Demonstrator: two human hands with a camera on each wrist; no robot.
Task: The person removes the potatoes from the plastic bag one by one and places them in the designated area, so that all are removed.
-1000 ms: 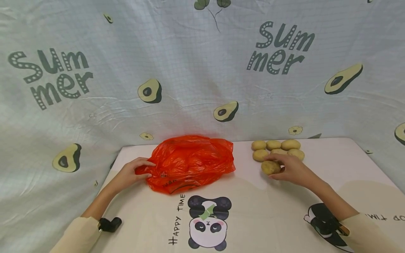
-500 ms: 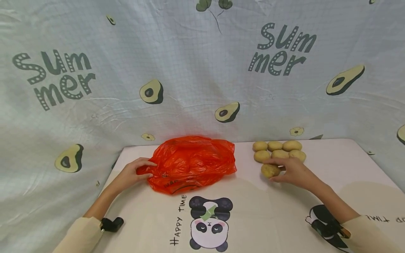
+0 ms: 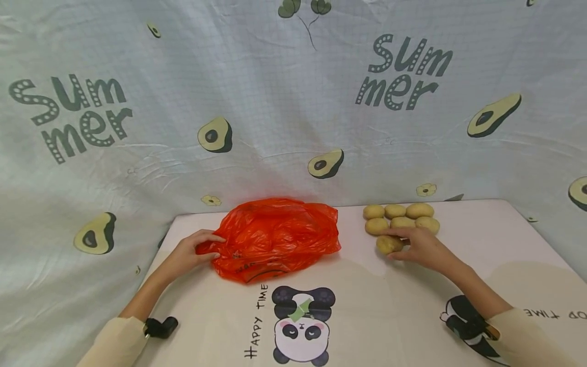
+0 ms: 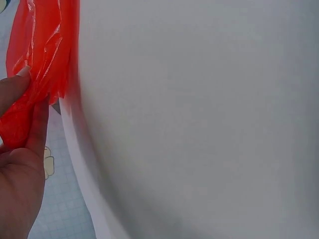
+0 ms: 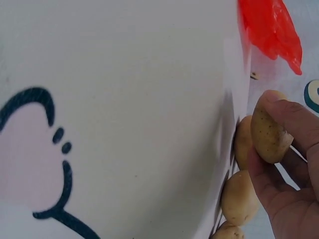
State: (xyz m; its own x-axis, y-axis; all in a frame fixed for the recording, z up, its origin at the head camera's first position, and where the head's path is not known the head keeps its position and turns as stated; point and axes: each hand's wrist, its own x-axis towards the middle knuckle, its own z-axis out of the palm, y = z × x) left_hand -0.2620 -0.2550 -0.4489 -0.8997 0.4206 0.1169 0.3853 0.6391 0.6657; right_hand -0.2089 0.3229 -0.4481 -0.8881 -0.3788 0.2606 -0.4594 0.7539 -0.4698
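A crumpled red plastic bag [image 3: 279,237] with rounded bulges lies on the table. My left hand [image 3: 192,251] grips its left end, and in the left wrist view thumb and fingers pinch the red plastic [image 4: 42,55]. On the right, my right hand [image 3: 424,247] holds a potato [image 3: 388,244] between thumb and fingers, just in front of two rows of potatoes. That held potato [image 5: 268,132] shows speckled skin in the right wrist view, with other potatoes [image 5: 240,198] beside the hand. What the bag contains is hidden.
The back row of potatoes [image 3: 395,211] sits near the table's far edge. Behind it hangs a pale cloth [image 3: 275,102] printed with avocados. A printed panda [image 3: 301,326] marks the tabletop [image 3: 367,321]. Each wrist wears a black device [image 3: 160,327].
The whole head view shifts slightly. Both hands keep nearly the same places, the left on the bag and the right on the potato.
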